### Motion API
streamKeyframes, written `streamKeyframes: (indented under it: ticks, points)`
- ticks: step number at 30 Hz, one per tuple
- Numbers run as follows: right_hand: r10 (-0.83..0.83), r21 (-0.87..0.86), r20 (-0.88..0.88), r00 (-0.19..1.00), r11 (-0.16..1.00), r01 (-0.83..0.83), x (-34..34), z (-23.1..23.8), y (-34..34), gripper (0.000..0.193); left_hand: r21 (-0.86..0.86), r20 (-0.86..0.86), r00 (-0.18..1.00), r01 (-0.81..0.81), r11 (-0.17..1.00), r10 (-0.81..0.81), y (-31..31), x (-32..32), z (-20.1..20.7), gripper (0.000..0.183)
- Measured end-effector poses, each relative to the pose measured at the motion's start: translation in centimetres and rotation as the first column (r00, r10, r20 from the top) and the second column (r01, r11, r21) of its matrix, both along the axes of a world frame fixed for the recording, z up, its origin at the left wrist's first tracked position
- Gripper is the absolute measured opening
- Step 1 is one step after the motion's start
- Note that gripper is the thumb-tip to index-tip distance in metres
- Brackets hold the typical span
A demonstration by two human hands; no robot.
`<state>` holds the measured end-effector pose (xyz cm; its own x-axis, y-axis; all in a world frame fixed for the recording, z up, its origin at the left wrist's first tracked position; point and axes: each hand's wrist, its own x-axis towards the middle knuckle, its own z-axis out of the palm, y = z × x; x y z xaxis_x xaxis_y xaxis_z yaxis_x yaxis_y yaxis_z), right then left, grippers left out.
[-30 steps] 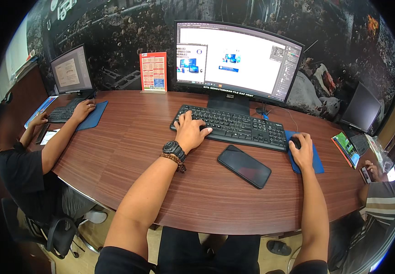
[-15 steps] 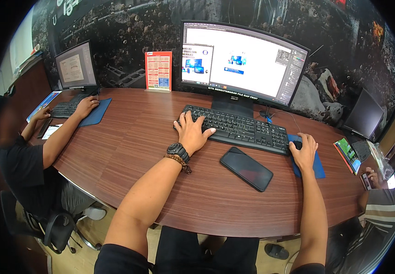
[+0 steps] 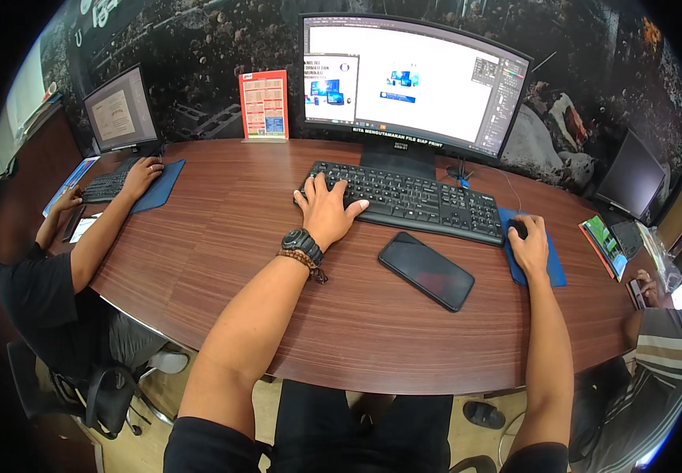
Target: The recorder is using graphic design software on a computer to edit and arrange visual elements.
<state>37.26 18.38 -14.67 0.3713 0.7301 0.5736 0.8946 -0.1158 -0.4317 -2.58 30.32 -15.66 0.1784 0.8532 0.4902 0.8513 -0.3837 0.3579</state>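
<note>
My left hand [image 3: 328, 217] rests with its fingers spread on the left end of a black keyboard [image 3: 416, 203], the thumb stretched out along its near edge. A dark watch [image 3: 301, 241] and brown beads are on that wrist. On the right, my right hand [image 3: 532, 251] is curved over a black mouse [image 3: 519, 228], which is partly hidden under the fingers. The mouse lies on a blue mouse pad [image 3: 552, 270]. Behind the keyboard stands a large curved monitor [image 3: 436, 87] showing a design program with a small blue picture on a white page.
A dark smartphone [image 3: 426, 270] lies flat between my forearms on the wooden desk [image 3: 388, 347]. A red-and-white card stand [image 3: 264, 106] is left of the monitor. Co-workers sit at both sides, the left one at another keyboard [image 3: 108, 185]. Colourful booklets [image 3: 605, 251] lie at right.
The whole view has tilted slightly, so the desk and monitor appear higher in the picture. Both my hands keep their places on the keyboard and mouse.
</note>
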Motion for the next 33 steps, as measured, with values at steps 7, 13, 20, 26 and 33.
streamKeyframes:
  ticks: [7, 13, 20, 26, 33]
  points:
    - [0.042, 0.016, -0.026, 0.999, 0.999, -0.042, 0.21, -0.30, 0.07, 0.030, -0.011, 0.004, 1.000, -0.003, 1.000, 0.003, -0.01, 0.03, -0.08, 0.067]
    - [0.065, 0.023, -0.017, 0.998, 0.998, -0.065, 0.43, -0.50, -0.03, 0.032, -0.028, 0.001, 1.000, -0.001, 1.000, 0.001, -0.13, 0.04, 0.02, 0.068]
    - [0.071, 0.019, -0.038, 0.997, 0.997, -0.071, 0.02, -0.19, -0.20, 0.032, -0.037, -0.001, 1.000, -0.003, 0.999, 0.003, -0.24, 0.00, 0.18, 0.067]
    - [0.076, 0.024, -0.033, 0.997, 0.997, -0.075, 0.33, -0.40, -0.21, 0.032, -0.052, -0.012, 1.000, -0.010, 0.999, 0.009, -0.37, 0.18, 0.40, 0.068]
    - [0.096, 0.038, -0.028, 0.995, 0.995, -0.095, 0.34, -0.41, -0.09, 0.032, -0.013, -0.009, 1.000, -0.011, 1.000, 0.011, -0.14, 0.01, -0.04, 0.067]
